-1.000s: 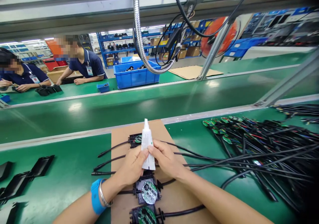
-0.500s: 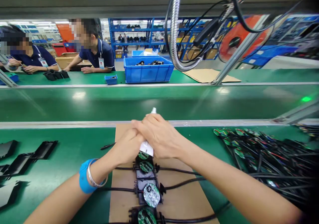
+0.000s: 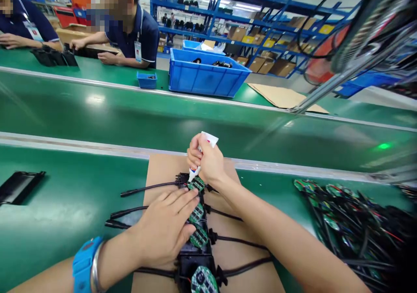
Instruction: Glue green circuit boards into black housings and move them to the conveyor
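Observation:
My right hand (image 3: 210, 160) is wrapped round a white squeeze tube (image 3: 211, 139), held nozzle down. The nozzle tip is at the farthest green circuit board (image 3: 197, 182); whether it touches I cannot tell. My left hand (image 3: 164, 223) lies flat with fingers stretched out, its fingertips over the boards in the middle of the row. Several black housings (image 3: 192, 262) stand in a line, each with a round green board. The nearest board (image 3: 204, 280) is in full view. Black cables (image 3: 243, 241) run out from both sides of the housings.
Beneath the row lies a cardboard sheet (image 3: 254, 267). A heap of cabled circuit boards (image 3: 345, 215) is on the right, a black housing part (image 3: 21, 186) on the left. Beyond the ledge are a blue bin (image 3: 208, 76) and two people at work.
Both hands were together round the tube. The left hand has let go and now lies over the boards; the right has tipped the tube nozzle down. The view has tilted.

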Motion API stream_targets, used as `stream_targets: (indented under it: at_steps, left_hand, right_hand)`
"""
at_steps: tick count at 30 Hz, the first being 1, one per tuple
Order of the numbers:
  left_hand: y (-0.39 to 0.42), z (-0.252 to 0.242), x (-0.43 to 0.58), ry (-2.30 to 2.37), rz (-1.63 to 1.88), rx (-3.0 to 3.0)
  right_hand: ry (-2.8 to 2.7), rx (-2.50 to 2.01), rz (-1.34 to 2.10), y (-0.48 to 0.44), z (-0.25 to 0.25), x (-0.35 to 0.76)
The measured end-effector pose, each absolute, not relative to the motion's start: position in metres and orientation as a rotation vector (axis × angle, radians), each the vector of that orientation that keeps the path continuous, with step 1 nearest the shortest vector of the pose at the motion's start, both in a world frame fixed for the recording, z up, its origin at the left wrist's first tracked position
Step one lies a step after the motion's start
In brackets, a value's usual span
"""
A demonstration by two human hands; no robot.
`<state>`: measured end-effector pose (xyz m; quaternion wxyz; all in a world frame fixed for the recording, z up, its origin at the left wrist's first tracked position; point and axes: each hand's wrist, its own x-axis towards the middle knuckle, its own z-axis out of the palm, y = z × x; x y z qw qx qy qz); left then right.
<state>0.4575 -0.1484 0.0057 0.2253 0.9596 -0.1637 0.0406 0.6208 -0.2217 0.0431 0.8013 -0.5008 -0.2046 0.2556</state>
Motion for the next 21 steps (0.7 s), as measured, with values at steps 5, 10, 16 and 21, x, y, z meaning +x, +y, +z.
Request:
stream_targets:
  at_steps: [5, 10, 16, 21]
  left_hand:
    - [-0.147, 0.002, 0.456, -0.458, 0.131, 2.634]
    - [-0.147, 0.001, 0.455, -0.459, 0.139, 2.646]
    - [-0.146, 0.004, 0.456, -0.466, 0.124, 2.648]
    - [-0.147, 0.004, 0.456, -0.485, 0.130, 2.684]
  right_hand:
    - [-0.502, -1.092, 0.610, -0.217, 0.039, 0.622]
    - [-0.530, -1.083, 0.621, -0.218, 0.036, 0.620]
    - [-0.579, -1.073, 0.621, -0.220, 0.037, 0.621]
    - [-0.594, -1.077, 0.628, -0.228, 0.042, 0.619]
